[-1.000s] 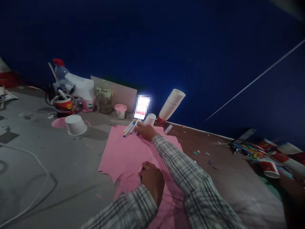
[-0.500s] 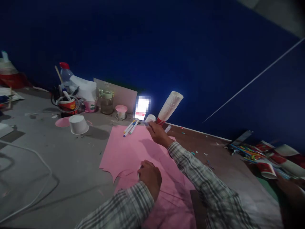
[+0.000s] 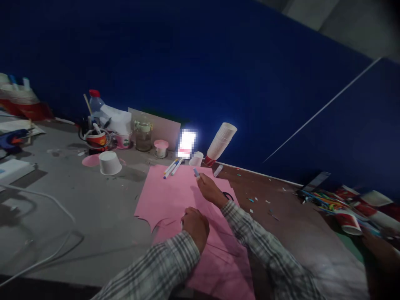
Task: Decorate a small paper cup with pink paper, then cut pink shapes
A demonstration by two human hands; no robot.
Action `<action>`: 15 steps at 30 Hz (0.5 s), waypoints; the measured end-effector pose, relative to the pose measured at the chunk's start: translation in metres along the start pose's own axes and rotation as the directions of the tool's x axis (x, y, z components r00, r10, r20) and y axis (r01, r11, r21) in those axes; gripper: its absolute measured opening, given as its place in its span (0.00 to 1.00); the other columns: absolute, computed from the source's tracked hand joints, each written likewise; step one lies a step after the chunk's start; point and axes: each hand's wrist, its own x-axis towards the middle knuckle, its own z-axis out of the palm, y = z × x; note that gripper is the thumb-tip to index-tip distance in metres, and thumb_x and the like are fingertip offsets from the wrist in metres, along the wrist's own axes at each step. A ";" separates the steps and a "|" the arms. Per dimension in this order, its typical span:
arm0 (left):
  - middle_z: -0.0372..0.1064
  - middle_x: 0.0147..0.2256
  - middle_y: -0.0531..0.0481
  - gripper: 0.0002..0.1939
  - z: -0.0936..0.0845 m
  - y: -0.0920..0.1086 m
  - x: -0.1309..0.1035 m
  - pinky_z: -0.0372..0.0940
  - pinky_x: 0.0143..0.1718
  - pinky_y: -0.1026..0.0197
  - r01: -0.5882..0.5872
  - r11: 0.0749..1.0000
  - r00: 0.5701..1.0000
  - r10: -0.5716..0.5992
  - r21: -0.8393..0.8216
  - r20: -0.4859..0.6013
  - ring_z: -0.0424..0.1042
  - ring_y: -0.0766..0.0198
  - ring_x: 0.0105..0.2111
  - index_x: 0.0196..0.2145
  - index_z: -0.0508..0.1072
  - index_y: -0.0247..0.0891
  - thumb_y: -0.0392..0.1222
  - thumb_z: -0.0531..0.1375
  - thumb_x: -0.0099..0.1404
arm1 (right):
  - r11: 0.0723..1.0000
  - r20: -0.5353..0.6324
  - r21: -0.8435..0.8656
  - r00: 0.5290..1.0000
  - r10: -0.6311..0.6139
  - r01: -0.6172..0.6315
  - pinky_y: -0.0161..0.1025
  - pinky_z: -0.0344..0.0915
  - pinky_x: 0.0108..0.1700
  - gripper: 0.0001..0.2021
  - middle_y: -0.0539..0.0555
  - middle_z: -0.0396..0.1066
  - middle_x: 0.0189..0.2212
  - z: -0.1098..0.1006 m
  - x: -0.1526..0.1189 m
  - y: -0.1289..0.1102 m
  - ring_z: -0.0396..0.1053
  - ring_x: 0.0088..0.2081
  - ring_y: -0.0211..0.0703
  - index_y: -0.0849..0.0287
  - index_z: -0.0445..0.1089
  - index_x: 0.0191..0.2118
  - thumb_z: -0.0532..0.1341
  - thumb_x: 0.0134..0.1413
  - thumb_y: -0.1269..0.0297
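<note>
Near the top of the pink paper sheets (image 3: 165, 189), my right hand (image 3: 211, 189) is closed on a small pale-blue stick-like piece (image 3: 196, 172), its end poking past the fingertips. My left hand (image 3: 196, 227) rests curled on the lower paper. A sliver of something whitish shows at its fingers, too hidden to name. Several white-bodied markers (image 3: 171, 168) lie at the paper's upper edge. A black ring-shaped handle (image 3: 228, 195) peeks out beside my right wrist. Just beyond the right hand is a small white cup (image 3: 196, 158), with a clear whitish cylinder (image 3: 218, 171) nearby.
A lit phone screen (image 3: 186, 143) and a leaning stack of paper cups (image 3: 221, 141) stand by the blue wall. An upside-down white tub (image 3: 110, 163), glass jar (image 3: 143, 137) and pen-filled cup (image 3: 96, 139) are left. A white cable (image 3: 59, 204) crosses the table. Another person's hand (image 3: 379, 246) is far right.
My right hand has drawn back from the white cup, down over the pink paper, with the pale-blue piece. The black ring handle now shows. My left hand stays curled in place.
</note>
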 end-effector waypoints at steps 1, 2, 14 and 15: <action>0.68 0.51 0.23 0.21 -0.001 0.000 -0.001 0.64 0.35 0.57 -0.010 1.000 1.000 0.010 0.012 0.001 0.72 0.46 0.47 0.54 0.70 0.23 0.29 0.47 0.68 | 0.998 0.014 0.057 1.000 0.006 -0.006 0.39 0.66 0.33 0.16 0.54 0.71 0.29 -0.004 -0.007 0.001 0.70 0.30 0.43 0.63 0.67 0.46 0.43 0.66 0.66; 0.68 0.51 0.23 0.21 -0.002 0.000 -0.001 0.64 0.35 0.57 -0.015 1.000 1.000 0.015 0.022 0.001 0.72 0.46 0.47 0.54 0.70 0.21 0.30 0.47 0.69 | 0.992 0.033 0.126 0.999 0.013 -0.017 0.38 0.65 0.30 0.17 0.51 0.69 0.27 -0.007 -0.016 0.003 0.69 0.27 0.41 0.63 0.66 0.47 0.43 0.66 0.65; 0.74 0.45 0.29 0.23 -0.015 -0.008 -0.003 0.63 0.38 0.53 -0.274 0.937 0.962 0.271 0.218 0.044 0.75 0.46 0.45 0.60 0.66 0.34 0.30 0.48 0.69 | 0.424 0.117 0.879 0.962 0.247 -0.216 0.33 0.59 0.24 0.19 0.45 0.65 0.24 0.000 -0.107 0.058 0.62 0.20 0.32 0.59 0.71 0.43 0.66 0.47 0.52; 0.74 0.44 0.29 0.22 -0.016 -0.009 -0.004 0.63 0.38 0.53 -0.286 0.930 0.958 0.284 0.230 0.045 0.75 0.46 0.45 0.59 0.66 0.33 0.31 0.50 0.69 | 0.406 0.139 0.886 0.963 0.232 -0.226 0.33 0.59 0.23 0.20 0.45 0.65 0.23 0.002 -0.108 0.059 0.61 0.20 0.33 0.59 0.70 0.44 0.66 0.48 0.52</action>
